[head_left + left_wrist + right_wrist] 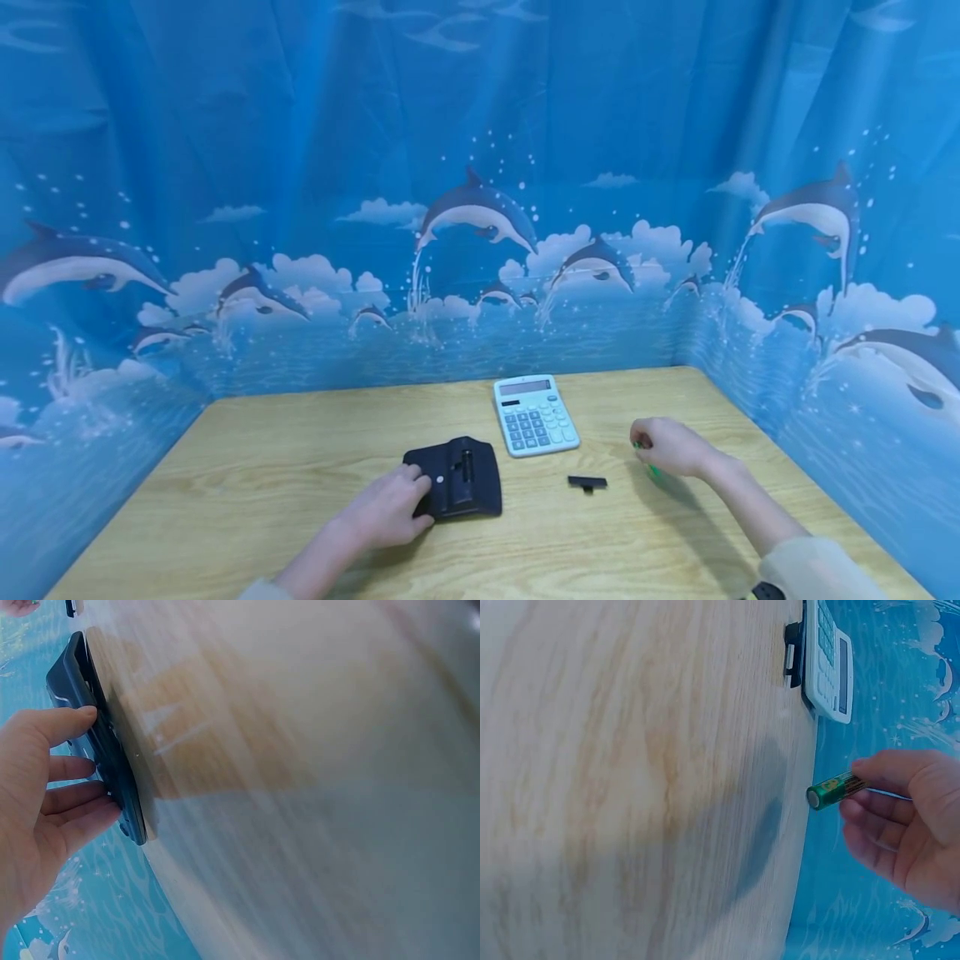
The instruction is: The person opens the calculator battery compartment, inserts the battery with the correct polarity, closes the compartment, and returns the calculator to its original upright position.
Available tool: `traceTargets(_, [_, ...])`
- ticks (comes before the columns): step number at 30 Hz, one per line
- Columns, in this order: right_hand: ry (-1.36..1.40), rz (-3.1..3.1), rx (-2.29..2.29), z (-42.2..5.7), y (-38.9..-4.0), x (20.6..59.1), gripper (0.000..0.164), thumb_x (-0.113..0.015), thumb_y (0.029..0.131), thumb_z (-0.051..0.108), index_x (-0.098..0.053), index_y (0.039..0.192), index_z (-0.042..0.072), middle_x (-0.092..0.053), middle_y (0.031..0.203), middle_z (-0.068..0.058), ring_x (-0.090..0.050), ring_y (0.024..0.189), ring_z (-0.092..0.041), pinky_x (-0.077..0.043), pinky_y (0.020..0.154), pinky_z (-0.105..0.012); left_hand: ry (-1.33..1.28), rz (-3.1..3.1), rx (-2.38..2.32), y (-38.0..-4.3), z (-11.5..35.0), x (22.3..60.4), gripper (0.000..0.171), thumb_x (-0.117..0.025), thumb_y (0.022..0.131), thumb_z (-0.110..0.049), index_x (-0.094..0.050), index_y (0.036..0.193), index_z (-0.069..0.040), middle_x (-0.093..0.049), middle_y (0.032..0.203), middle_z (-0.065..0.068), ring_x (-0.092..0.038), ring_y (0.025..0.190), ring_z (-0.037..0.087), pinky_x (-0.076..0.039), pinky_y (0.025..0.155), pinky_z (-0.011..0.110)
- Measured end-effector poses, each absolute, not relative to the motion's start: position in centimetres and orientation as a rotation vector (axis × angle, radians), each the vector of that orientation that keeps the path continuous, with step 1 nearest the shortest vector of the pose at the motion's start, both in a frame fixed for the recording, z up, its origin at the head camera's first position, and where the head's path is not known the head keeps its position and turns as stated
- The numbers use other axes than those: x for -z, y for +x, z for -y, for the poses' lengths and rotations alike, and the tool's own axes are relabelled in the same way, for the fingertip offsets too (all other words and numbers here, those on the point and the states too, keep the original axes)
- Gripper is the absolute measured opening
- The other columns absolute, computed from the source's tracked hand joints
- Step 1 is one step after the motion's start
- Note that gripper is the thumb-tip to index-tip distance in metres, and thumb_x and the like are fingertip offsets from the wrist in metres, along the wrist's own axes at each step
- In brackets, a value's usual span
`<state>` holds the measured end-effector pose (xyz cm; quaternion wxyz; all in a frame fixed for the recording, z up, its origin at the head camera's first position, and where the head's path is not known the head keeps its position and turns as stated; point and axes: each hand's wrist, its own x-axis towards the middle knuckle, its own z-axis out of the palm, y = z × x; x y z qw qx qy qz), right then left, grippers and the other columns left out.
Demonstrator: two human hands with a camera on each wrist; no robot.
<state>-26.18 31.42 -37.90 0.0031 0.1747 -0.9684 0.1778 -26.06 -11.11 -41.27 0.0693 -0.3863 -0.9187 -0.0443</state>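
My left hand (387, 506) grips the near left edge of a flat black device (483, 479) that lies on the table with an uncovered battery compartment upward. In the left wrist view, the thumb (71, 724) and fingers of that hand are spread along the edge of the device (120, 776). Over the right part of the table, my right hand (671, 446) pinches a green battery (832, 791) between thumb and fingertips, one flat end pointing away from the hand. A small black battery cover (587, 482) with a tab lies between the two hands.
A light blue calculator (536, 415) lies face up behind the battery cover, toward the back edge of the wooden table (300, 450). Blue curtains (337, 208) printed with dolphins hang along the back and sides.
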Motion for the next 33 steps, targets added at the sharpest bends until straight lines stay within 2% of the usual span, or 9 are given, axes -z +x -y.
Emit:
traceTargets(20, [0.53,2.918,-0.587,-29.3,-27.0,36.7,0.012,-0.064,0.082,0.004,-0.062,0.093,0.001,-0.053,0.071,0.004,-0.049,0.064,-0.009,-0.045,0.06,-0.03,-1.162,2.775,0.134,-26.3,11.2,41.4,0.03,-0.071,0.078,-0.032,-0.06,0.089,-0.007,-0.049,0.08,0.0,-0.047,0.072,0.012,-0.046,0.064,0.031])
traceTargets(33, [0.573,2.893,-0.599,-27.0,-27.6,36.2,0.01,-0.066,0.08,0.004,-0.062,0.089,0.002,-0.052,0.069,0.004,-0.047,0.063,-0.009,-0.044,0.059,-0.028,-1.161,2.791,0.127,-26.3,11.2,41.3,0.03,-0.071,0.078,-0.032,-0.059,0.089,-0.007,-0.049,0.08,0.0,-0.046,0.071,0.011,-0.046,0.062,0.03])
